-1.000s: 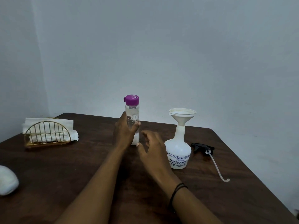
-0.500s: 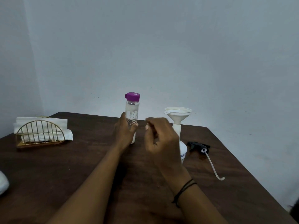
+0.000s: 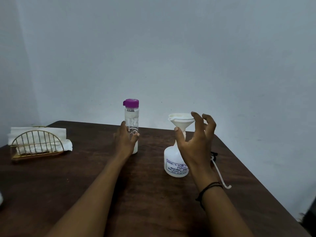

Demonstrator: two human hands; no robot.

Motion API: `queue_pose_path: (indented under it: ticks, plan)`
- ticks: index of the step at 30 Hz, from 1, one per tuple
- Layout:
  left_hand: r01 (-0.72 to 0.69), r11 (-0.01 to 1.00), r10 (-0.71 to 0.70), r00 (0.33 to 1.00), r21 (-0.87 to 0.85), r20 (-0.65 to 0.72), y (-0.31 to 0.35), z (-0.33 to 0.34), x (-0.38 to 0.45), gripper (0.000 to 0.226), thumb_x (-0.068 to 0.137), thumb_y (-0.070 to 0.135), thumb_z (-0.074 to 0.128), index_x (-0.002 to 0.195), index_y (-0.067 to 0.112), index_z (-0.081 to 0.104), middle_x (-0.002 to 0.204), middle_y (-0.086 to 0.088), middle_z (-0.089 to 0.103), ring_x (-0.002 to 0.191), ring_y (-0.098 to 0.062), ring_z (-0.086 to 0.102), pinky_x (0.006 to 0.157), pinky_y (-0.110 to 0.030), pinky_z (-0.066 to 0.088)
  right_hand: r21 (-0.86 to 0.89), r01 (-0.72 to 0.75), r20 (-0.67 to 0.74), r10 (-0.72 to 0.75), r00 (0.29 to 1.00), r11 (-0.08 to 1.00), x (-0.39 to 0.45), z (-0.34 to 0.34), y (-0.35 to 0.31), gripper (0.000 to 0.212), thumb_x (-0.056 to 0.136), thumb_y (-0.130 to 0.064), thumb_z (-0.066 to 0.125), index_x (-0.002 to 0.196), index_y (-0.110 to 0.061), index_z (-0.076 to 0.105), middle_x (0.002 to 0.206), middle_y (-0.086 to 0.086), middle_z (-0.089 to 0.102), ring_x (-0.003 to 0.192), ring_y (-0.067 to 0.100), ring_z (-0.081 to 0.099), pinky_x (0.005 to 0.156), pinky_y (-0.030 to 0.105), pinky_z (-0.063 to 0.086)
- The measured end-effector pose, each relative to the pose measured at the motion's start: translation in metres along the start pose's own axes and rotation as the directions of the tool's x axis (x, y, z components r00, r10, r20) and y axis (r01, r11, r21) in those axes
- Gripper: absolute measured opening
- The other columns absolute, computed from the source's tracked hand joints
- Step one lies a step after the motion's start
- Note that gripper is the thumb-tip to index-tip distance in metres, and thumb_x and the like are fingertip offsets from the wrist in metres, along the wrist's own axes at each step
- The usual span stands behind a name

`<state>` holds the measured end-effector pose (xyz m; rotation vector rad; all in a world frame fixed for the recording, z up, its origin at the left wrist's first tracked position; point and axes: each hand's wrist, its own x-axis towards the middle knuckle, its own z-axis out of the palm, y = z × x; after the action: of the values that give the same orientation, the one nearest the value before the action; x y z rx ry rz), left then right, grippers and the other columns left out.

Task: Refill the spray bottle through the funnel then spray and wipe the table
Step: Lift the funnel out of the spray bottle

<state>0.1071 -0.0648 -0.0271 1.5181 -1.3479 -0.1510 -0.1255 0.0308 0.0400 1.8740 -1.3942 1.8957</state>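
A clear bottle with a purple cap (image 3: 131, 120) stands upright near the table's far edge, and my left hand (image 3: 125, 140) is wrapped around its lower half. To its right stands the white spray bottle (image 3: 172, 164) without its head, a white funnel (image 3: 179, 119) seated in its neck. My right hand (image 3: 196, 142) hovers open in front of the funnel and bottle neck, fingers spread and curled, touching nothing that I can see. The black spray head with its white dip tube (image 3: 219, 173) lies on the table to the right, partly hidden by my right wrist.
A gold wire holder with white napkins (image 3: 36, 142) stands at the far left of the dark wooden table (image 3: 145, 202). A sliver of something white shows at the left frame edge (image 3: 0, 198). The table's right edge runs diagonally close to the dip tube.
My right hand has moved right, from beside the purple-capped bottle to in front of the funnel, and has opened its fingers. My left hand has kept its hold on the bottle.
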Motion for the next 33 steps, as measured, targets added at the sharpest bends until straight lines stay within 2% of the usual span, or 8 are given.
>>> queue_pose_path:
  ticks: [2,4,7,10,19,25,28,33]
  plan:
    - [-0.002,1.000,0.002,1.000,0.007,-0.006,0.001,-0.001,-0.001,0.065,0.087,0.037,0.070,0.141,0.014,0.041,0.133,-0.012,0.056,0.121,-0.035,0.054,0.098,-0.053,0.048,0.031,-0.067,0.046,0.066,0.997,0.997,0.000,0.002,0.001,0.058,0.082,-0.032,0.074,0.134,-0.021,0.050,0.140,0.009,0.037,0.118,0.017,0.045,0.079,-0.008,0.030]
    - [-0.005,1.000,0.005,1.000,0.010,-0.013,0.001,-0.002,-0.002,0.065,0.086,0.037,0.070,0.140,0.014,0.042,0.132,-0.013,0.057,0.120,-0.035,0.054,0.098,-0.052,0.048,0.055,-0.114,0.069,0.110,0.992,0.992,0.000,0.002,0.001,0.059,0.084,-0.031,0.074,0.136,-0.022,0.047,0.138,0.007,0.044,0.115,0.013,0.049,0.069,-0.009,0.031]
    - [-0.004,1.000,0.004,1.000,0.018,-0.013,0.000,-0.003,-0.002,0.065,0.085,0.038,0.071,0.139,0.014,0.044,0.131,-0.012,0.057,0.119,-0.034,0.054,0.098,-0.052,0.048,0.103,-0.137,0.069,0.130,0.989,0.985,0.003,0.002,0.003,0.054,0.086,-0.029,0.072,0.135,-0.022,0.047,0.135,0.004,0.053,0.113,0.014,0.055,0.073,-0.001,0.037]
    - [-0.007,1.000,0.008,1.000,0.020,-0.023,0.003,-0.002,-0.002,0.064,0.086,0.036,0.071,0.139,0.013,0.045,0.131,-0.013,0.057,0.120,-0.034,0.054,0.099,-0.051,0.048,0.140,-0.144,0.061,0.137,0.989,0.980,0.006,0.001,0.004,0.046,0.087,-0.026,0.071,0.128,-0.022,0.050,0.129,0.003,0.060,0.114,0.019,0.060,0.082,0.022,0.049]
    - [0.010,1.000,-0.010,1.000,0.003,-0.027,0.007,-0.004,-0.005,0.064,0.085,0.035,0.073,0.138,0.012,0.046,0.131,-0.013,0.057,0.120,-0.033,0.053,0.099,-0.051,0.047,0.174,-0.069,-0.021,0.073,0.997,0.982,0.011,-0.003,-0.001,0.035,0.083,-0.013,0.076,0.113,-0.014,0.060,0.127,0.004,0.052,0.107,0.020,0.063,0.089,0.030,0.057]
    - [0.015,1.000,-0.016,1.000,-0.023,-0.023,0.009,-0.005,-0.006,0.065,0.084,0.036,0.074,0.138,0.014,0.045,0.132,-0.011,0.056,0.121,-0.032,0.052,0.101,-0.052,0.046,0.133,0.011,-0.065,-0.002,0.998,0.991,0.016,-0.009,-0.007,0.037,0.083,-0.012,0.076,0.117,-0.009,0.061,0.120,0.005,0.064,0.105,0.021,0.064,0.083,0.037,0.059]
    - [0.021,1.000,-0.021,0.999,-0.015,-0.024,0.011,-0.006,-0.004,0.063,0.085,0.035,0.074,0.137,0.012,0.047,0.133,-0.011,0.056,0.122,-0.032,0.052,0.101,-0.050,0.046,0.067,0.106,-0.083,-0.100,0.991,0.992,0.023,-0.008,-0.017,0.034,0.084,-0.013,0.075,0.115,-0.007,0.062,0.115,0.007,0.067,0.103,0.022,0.065,0.083,0.040,0.058]
    - [0.017,1.000,-0.018,0.999,-0.026,-0.029,0.009,-0.006,-0.004,0.062,0.084,0.035,0.075,0.135,0.014,0.048,0.133,-0.010,0.056,0.122,-0.030,0.052,0.099,-0.046,0.047,0.026,0.178,-0.076,-0.175,0.982,0.984,0.033,0.001,-0.031,0.027,0.086,-0.016,0.072,0.109,-0.007,0.064,0.108,0.006,0.067,0.097,0.021,0.065,0.080,0.040,0.058]
